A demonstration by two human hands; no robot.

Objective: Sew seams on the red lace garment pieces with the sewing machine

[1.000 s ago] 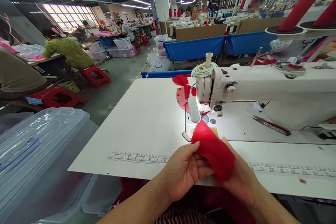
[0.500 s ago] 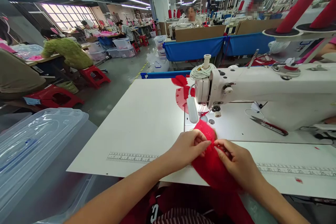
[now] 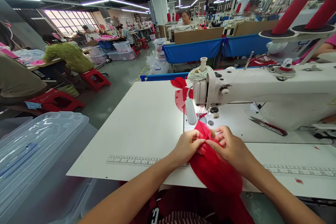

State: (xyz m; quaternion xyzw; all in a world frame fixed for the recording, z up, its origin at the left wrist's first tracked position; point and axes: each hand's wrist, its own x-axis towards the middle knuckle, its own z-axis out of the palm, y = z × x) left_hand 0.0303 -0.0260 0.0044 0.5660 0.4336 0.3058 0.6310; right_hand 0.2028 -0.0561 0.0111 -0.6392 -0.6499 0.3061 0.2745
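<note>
A piece of red fabric (image 3: 215, 168) runs from near the needle area of a white sewing machine (image 3: 257, 84) down over the table's front edge. My left hand (image 3: 187, 147) pinches the fabric's left side between thumb and fingers. On the other side, my right hand (image 3: 228, 145) has its thumb and fingers on the fabric close to the left fingertips. Both hands are just in front of the machine head. Red and pink fabric pieces (image 3: 180, 99) lie behind the needle area.
Thread snips (image 3: 269, 126) rest on the machine bed. Printed rulers (image 3: 131, 160) mark the white table (image 3: 126, 119). A lidded clear plastic box (image 3: 44, 140) stands at left. Red thread cones (image 3: 291, 14) rise at upper right. Co-workers sit on red stools (image 3: 96, 78) further off.
My right hand has shifted slightly up and left, its fingers lifting and spreading more. The fabric between the hands is more bunched, and the left hand has moved slightly left.
</note>
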